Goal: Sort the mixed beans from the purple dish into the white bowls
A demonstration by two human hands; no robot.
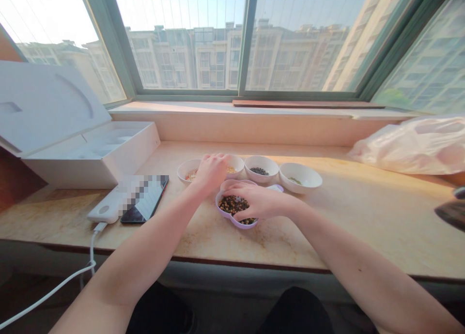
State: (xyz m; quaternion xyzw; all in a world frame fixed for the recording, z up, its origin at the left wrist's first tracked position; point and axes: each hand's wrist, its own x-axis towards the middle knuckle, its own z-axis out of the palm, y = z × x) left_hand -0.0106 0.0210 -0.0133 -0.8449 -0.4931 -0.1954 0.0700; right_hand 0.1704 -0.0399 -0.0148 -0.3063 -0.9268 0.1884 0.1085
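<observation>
Lilac and lobed, the dish (232, 221) lies mid-counter, nearer the front edge of the stone counter (363, 227) than the small white bowls (301, 178) behind it, its long axis slanting back to the right. The right hand (259, 201) is nearer, its fingers together and curled down into the dark mixed seeds (230, 204) from the dish's right side. The left hand (210, 173), fingers bunched, sits behind the dish; whether either hand grips anything cannot be told.
</observation>
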